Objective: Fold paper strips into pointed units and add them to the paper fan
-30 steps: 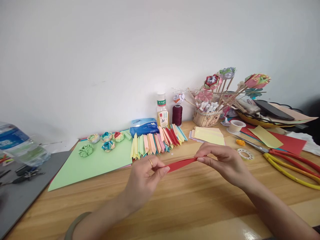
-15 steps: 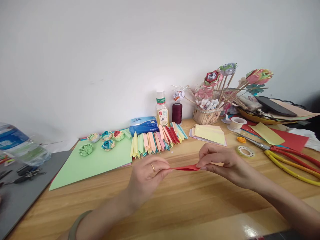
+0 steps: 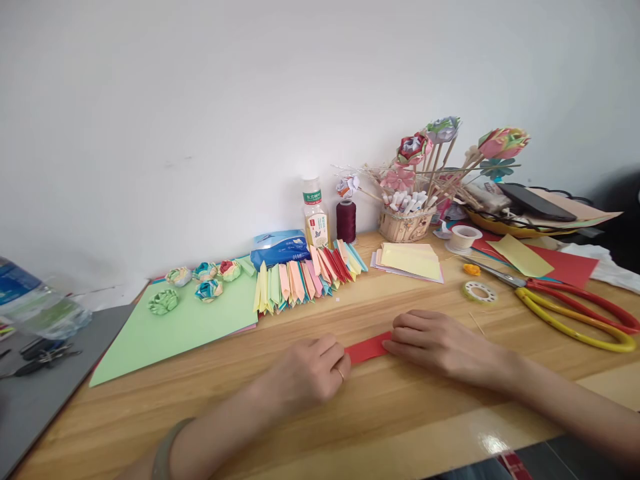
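Note:
A folded strip of red paper (image 3: 369, 348) lies flat on the wooden table between my two hands. My left hand (image 3: 313, 368) has curled fingers at the strip's left end and covers it. At the other end, my right hand (image 3: 434, 341) holds the strip with its fingers pressed together, thumb side toward the paper. Beyond the hands stands a row of folded paper pieces (image 3: 290, 285) in several colours. A stack of pale yellow and pink paper pieces (image 3: 410, 261) sits behind my right hand.
Folded paper flowers (image 3: 209, 290) rest on a green sheet (image 3: 185, 340) at the left. Large scissors (image 3: 575, 310) and a tape roll (image 3: 480, 291) lie at the right. At the back are a tissue pack (image 3: 280, 248), bottle (image 3: 316, 217), thread spool (image 3: 346, 223) and flower basket (image 3: 406, 227).
Both hands have come down toward the table with the red paper. The strip, seen edge-on and raised before, now lies flat with its broad face showing. The view has shifted slightly.

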{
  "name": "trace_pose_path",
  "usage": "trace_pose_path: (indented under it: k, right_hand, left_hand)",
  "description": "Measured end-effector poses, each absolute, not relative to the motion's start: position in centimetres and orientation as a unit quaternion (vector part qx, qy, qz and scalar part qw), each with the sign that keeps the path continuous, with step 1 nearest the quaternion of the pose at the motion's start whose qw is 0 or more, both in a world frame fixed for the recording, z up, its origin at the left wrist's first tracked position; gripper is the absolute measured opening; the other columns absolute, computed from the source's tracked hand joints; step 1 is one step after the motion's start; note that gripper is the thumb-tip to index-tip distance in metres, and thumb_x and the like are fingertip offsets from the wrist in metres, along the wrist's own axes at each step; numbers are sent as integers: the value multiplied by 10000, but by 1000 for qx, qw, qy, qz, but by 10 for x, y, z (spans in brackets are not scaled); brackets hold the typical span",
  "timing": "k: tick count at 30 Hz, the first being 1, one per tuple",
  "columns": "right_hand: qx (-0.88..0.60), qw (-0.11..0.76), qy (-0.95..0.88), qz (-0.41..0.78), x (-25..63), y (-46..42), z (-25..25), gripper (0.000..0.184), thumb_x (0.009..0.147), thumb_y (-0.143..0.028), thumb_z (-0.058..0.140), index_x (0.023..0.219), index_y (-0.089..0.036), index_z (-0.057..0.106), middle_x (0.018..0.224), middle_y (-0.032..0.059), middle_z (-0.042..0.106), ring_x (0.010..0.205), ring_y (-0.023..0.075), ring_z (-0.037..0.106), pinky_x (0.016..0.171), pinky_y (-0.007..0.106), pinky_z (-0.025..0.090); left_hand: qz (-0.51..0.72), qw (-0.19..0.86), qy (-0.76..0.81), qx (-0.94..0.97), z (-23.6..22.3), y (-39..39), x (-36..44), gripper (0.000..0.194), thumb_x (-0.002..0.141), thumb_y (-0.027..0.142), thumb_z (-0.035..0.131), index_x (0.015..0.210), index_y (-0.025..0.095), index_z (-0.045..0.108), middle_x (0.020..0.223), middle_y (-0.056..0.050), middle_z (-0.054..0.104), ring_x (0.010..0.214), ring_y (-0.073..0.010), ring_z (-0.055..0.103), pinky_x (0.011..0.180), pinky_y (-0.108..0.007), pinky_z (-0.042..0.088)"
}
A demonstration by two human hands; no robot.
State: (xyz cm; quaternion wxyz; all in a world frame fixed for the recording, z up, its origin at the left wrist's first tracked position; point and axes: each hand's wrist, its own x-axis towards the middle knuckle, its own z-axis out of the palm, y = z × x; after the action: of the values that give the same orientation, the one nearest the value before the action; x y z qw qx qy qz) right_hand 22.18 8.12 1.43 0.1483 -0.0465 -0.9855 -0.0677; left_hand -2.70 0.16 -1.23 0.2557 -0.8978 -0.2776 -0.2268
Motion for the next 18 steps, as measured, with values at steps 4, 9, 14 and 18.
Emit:
trace_pose_path:
  k: [4,9,14,18]
  right_hand:
    - [-36,148,-986,-69,223,83,7,303,994,-193,300,1027,-116,591,763,43,564,737,172,473,628,302,380]
    - [-39,136,-987,-80,223,82,6,313,995,-182,289,1062,-117,587,771,43,561,755,176,481,648,311,402]
    - [-41,127,-987,-95,224,81,7,321,992,-165,282,1077,-126,588,806,55,572,767,178,487,660,317,417]
    - [-47,119,-987,-100,226,81,4,287,983,-175,325,1091,-125,586,822,58,577,783,189,494,674,330,423]
  left_hand:
    - [-152,246,-268,-919,-9,2,-23,177,905,93,504,1069,79,569,677,-4,542,636,-151,504,493,-261,342]
    - [-58,214,-302,-927,0,-2,-19,202,935,97,434,1089,60,560,763,-43,564,713,-171,512,562,-285,361]
    - [-24,186,-323,-928,2,-5,-19,217,930,100,432,1091,60,572,955,-81,596,832,-194,506,680,-315,397]
    - [-32,180,-332,-925,2,-6,-22,264,945,123,414,1161,42,542,1092,-107,591,961,-211,496,843,-343,374]
